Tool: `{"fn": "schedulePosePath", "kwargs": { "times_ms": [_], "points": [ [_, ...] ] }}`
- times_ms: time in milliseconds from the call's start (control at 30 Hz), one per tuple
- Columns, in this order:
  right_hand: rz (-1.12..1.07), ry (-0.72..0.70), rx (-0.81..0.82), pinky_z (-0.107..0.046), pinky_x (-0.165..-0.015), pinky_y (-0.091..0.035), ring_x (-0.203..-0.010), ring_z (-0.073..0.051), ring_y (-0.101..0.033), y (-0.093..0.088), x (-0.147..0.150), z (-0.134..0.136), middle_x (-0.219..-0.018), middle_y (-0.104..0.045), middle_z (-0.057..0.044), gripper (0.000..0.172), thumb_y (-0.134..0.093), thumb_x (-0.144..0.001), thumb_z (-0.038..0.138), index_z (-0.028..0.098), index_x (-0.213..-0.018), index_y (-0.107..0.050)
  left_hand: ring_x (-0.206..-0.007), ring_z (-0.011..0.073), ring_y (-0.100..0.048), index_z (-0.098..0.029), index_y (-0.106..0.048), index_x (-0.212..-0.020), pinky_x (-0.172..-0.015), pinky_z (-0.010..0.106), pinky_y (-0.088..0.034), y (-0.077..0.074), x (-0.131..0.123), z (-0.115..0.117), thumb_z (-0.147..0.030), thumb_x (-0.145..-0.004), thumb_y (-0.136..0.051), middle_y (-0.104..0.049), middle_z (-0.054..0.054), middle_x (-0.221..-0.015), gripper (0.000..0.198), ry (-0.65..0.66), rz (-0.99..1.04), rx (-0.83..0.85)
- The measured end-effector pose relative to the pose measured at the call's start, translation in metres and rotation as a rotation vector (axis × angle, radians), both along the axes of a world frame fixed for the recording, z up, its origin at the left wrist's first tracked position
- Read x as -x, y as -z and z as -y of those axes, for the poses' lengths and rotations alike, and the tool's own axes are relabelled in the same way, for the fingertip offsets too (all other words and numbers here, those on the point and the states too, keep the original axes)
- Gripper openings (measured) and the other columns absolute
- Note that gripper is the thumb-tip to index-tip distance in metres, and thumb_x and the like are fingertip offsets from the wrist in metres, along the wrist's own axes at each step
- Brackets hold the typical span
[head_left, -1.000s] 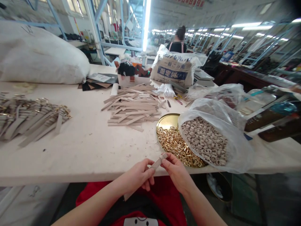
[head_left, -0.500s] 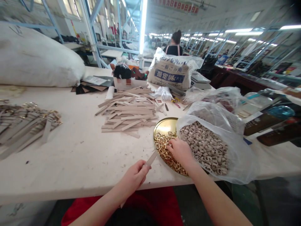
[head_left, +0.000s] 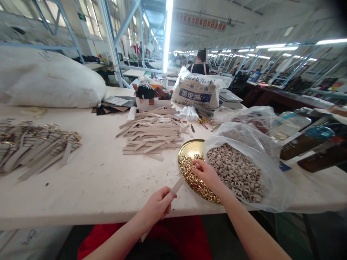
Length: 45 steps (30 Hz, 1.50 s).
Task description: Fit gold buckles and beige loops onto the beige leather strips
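Observation:
My left hand (head_left: 162,203) is closed around a beige strap (head_left: 176,186), whose flat end points up and right towards the tray. The strap's other end shows below my wrist. Gold buckles (head_left: 191,171) lie heaped in a round gold tray (head_left: 189,145). Over that heap is my right hand (head_left: 206,174), its fingers curled together at the buckles; what is between the fingertips is too small to make out. Right of it, a clear plastic bag (head_left: 273,184) lies open with many small beige loops (head_left: 235,171) inside.
Loose beige straps (head_left: 151,131) are piled behind the tray. Straps with gold buckles (head_left: 40,144) lie at the left. A big white sack (head_left: 48,79), a printed bag (head_left: 196,92) and a dark bottle (head_left: 300,142) stand around the table. A person (head_left: 200,65) is farther back.
The view has tilted up and turned slightly left. My left hand keeps its hold on the strap, and my right hand stays at the buckles with its fingers slightly shifted.

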State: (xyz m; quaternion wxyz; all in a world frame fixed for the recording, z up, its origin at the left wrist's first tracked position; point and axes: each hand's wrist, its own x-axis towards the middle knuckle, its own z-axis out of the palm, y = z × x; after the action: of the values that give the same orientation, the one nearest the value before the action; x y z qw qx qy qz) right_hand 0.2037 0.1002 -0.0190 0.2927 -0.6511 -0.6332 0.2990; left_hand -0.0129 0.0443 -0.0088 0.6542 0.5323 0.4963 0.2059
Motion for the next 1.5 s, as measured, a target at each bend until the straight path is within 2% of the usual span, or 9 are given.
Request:
{"fn": "schedulePosePath", "kwargs": {
  "times_ms": [167,300,467,567,667,800,1033,1300,1500],
  "points": [
    [-1.248,0.199,0.206,-0.017,-0.059,-0.049,-0.058,-0.005,-0.055,-0.01,0.041,0.037,-0.069,-0.059,0.005,0.025,-0.072,-0.063,0.024,0.02,-0.085,-0.062,-0.033,0.0064,-0.03,-0.016,-0.048,-0.084,-0.035,0.018,-0.022,-0.006,-0.008,0.005,-0.042,-0.079,-0.035,-0.039,-0.008,-0.042,0.029,-0.052,0.045,-0.023],
    [-1.589,0.337,0.361,-0.012,-0.057,-0.052,-0.056,-0.004,-0.059,-0.008,0.062,0.056,-0.071,-0.064,0.003,0.029,-0.077,-0.056,0.011,0.017,-0.08,-0.063,-0.036,0.0076,-0.029,-0.017,-0.049,-0.081,-0.038,0.019,-0.024,-0.008,-0.001,0.007,-0.041,-0.081,-0.033,-0.036,-0.009,-0.042,0.029,-0.011,-0.024,-0.096],
    [-1.611,0.379,0.49,-0.012,-0.056,-0.053,-0.056,-0.004,-0.059,-0.001,0.074,0.068,-0.072,-0.064,0.002,0.026,-0.076,-0.058,0.011,0.015,-0.08,-0.062,-0.052,0.0104,-0.042,-0.018,-0.052,-0.068,-0.051,0.022,-0.027,-0.01,0.018,0.004,-0.033,-0.081,-0.039,-0.047,-0.003,-0.054,0.024,0.162,-0.361,-0.46],
    [-1.529,0.344,0.481,-0.013,-0.053,-0.051,-0.053,-0.003,-0.056,0.003,0.086,0.075,-0.067,-0.061,0.004,0.026,-0.077,-0.059,0.018,0.016,-0.079,-0.061,-0.057,0.0117,-0.045,-0.019,-0.052,-0.069,-0.054,0.023,-0.028,-0.012,0.018,0.004,-0.033,-0.082,-0.038,-0.052,-0.001,-0.06,0.024,0.179,-0.395,-0.52],
    [-1.345,0.285,0.319,-0.014,-0.049,-0.045,-0.051,-0.003,-0.05,0.008,0.099,0.083,-0.063,-0.057,0.005,0.02,-0.073,-0.064,0.027,0.017,-0.073,-0.058,-0.06,0.0112,-0.045,-0.018,-0.05,-0.072,-0.056,0.022,-0.031,-0.012,0.012,0.006,-0.032,-0.082,-0.039,-0.054,-0.001,-0.064,0.02,0.102,-0.228,-0.395],
    [-1.083,0.285,0.127,-0.019,-0.051,-0.039,-0.052,-0.006,-0.044,0.016,0.105,0.089,-0.057,-0.051,0.006,0.021,-0.067,-0.07,0.033,0.018,-0.068,-0.054,-0.044,0.0071,-0.033,-0.018,-0.043,-0.074,-0.044,0.019,-0.028,-0.012,0.007,0.01,-0.038,-0.082,-0.039,-0.04,-0.007,-0.052,0.023,0.02,0.018,-0.081],
    [-1.293,0.211,0.341,-0.022,-0.05,-0.037,-0.052,-0.008,-0.042,0.014,0.099,0.086,-0.06,-0.049,0.005,0.018,-0.063,-0.071,0.034,0.018,-0.07,-0.053,-0.039,0.0051,-0.029,-0.018,-0.04,-0.073,-0.039,0.018,-0.023,-0.009,0.011,0.011,-0.044,-0.082,-0.04,-0.035,-0.009,-0.046,0.027,0.025,0.132,0.052],
    [-1.083,0.112,0.331,-0.024,-0.062,-0.041,-0.065,-0.01,-0.049,0.011,0.096,0.1,-0.075,-0.057,0.002,0.017,-0.063,-0.071,0.028,0.019,-0.084,-0.057,-0.038,0.0046,-0.027,-0.018,-0.041,-0.07,-0.04,0.019,-0.021,0.001,0.008,0.02,-0.04,-0.082,-0.04,-0.035,-0.01,-0.044,0.025,-0.012,0.072,0.059],
    [-1.302,0.109,0.465,-0.02,-0.059,-0.04,-0.062,-0.007,-0.05,0.006,0.094,0.106,-0.075,-0.059,0.004,0.018,-0.066,-0.067,0.021,0.019,-0.083,-0.059,-0.037,0.0049,-0.027,-0.018,-0.04,-0.069,-0.04,0.019,-0.021,0.003,0.008,0.024,-0.043,-0.08,-0.042,-0.035,-0.01,-0.042,0.027,-0.018,0.074,0.045]
  ]
}}
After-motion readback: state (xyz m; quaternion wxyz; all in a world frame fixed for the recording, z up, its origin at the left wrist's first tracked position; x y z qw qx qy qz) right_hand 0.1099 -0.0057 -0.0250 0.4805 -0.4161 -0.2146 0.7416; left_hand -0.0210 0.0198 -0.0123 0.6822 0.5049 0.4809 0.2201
